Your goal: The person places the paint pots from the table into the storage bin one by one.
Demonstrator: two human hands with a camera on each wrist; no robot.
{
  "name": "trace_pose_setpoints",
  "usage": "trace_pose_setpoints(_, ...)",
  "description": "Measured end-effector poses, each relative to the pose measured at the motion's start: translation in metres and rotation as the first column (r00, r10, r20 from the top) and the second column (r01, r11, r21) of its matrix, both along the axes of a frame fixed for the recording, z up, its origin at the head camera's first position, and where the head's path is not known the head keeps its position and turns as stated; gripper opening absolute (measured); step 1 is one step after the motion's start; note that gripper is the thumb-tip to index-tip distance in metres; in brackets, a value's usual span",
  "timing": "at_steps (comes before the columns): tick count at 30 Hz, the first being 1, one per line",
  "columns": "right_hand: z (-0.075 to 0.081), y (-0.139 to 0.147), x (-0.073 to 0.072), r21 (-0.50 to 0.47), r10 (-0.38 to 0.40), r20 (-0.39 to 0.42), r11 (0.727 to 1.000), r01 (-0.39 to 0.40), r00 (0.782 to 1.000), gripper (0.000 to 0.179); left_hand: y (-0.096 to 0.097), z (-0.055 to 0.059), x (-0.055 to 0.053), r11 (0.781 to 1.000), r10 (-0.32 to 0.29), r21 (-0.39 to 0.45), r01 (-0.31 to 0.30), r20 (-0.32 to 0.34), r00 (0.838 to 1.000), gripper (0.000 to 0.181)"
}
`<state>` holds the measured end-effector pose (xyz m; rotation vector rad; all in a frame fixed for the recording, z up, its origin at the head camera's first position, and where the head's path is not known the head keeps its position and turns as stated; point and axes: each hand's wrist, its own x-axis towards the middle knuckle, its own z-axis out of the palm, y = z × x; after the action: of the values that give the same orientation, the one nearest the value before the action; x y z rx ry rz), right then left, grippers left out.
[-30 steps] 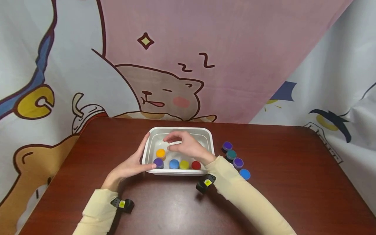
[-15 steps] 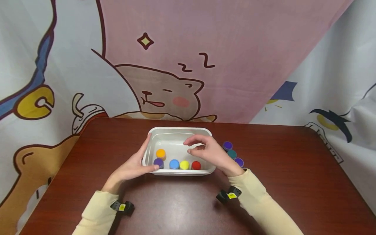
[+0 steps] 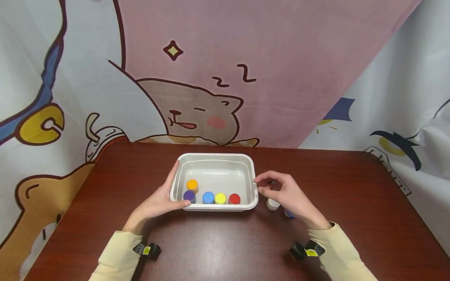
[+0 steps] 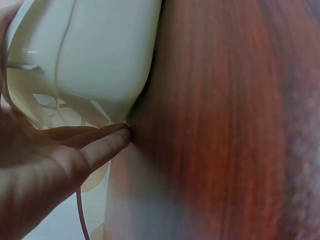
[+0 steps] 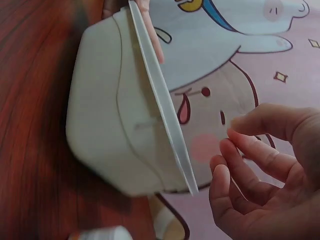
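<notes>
A white plastic tray [image 3: 225,156] stands on the table, and my left hand [image 3: 156,201] grips its left end, thumb over the front rim and fingers along the outer side. Inside are small round jars with coloured lids: an orange-lidded jar [image 3: 192,185], a purple one [image 3: 190,196], a blue one [image 3: 208,198], a yellow one [image 3: 220,198] and a red one [image 3: 234,199]. Just outside the tray's right rim hovers my right hand [image 3: 288,195], fingers loosely bent, holding nothing. Under it show a pale jar [image 3: 272,205] and part of a blue jar [image 3: 289,214].
The reddish-brown table [image 3: 218,249] ends at the back against a cartoon-printed cloth [image 3: 274,78]. My right hand hides most of the jars to the tray's right. In the right wrist view, a white jar [image 5: 107,234] shows at the bottom edge.
My right hand has moved right, from over the tray's inside to beyond its right rim, over the jars there. My left hand stays on the tray; the jars inside have not moved.
</notes>
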<state>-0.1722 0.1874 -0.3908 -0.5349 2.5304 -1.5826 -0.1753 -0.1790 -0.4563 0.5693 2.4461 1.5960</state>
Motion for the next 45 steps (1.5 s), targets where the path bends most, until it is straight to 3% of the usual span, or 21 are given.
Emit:
trace_pose_setpoints(12,-0.012,0.058,0.020,0.075,-0.095,-0.031,0.992,0.097,0.995,0.021,-0.001,0.000,0.001,1.000,0.002,-0.001,-0.002,0.016,1.000,0.116)
trace_pose_setpoints(19,-0.026,0.081,0.031,0.138,-0.181,0.035,0.975,0.174,0.983,0.026,0.000,-0.001,0.002,1.000,0.005,0.008,-0.005,0.018,1.000,0.113)
trace_pose_setpoints(24,-0.040,0.088,0.038,0.111,-0.218,0.078,0.972,0.209,0.973,0.031,0.000,-0.003,0.003,1.000,0.016,-0.008,-0.016,0.013,1.000,0.113)
trace_pose_setpoints(31,-0.056,0.089,0.043,0.079,-0.216,-0.004,0.973,0.216,0.976,0.034,0.000,-0.001,0.004,1.000,0.019,-0.008,-0.018,0.013,1.000,0.111)
trace_pose_setpoints(40,-0.068,0.088,0.044,0.070,-0.249,0.047,0.967,0.245,0.967,0.036,0.000,-0.001,0.003,1.000,0.001,0.014,-0.001,0.003,1.000,0.110)
trace_pose_setpoints(45,-0.074,0.087,0.044,0.072,-0.258,-0.010,0.964,0.258,0.966,0.034,-0.001,-0.002,0.002,1.000,0.002,0.011,-0.002,0.000,1.000,0.110)
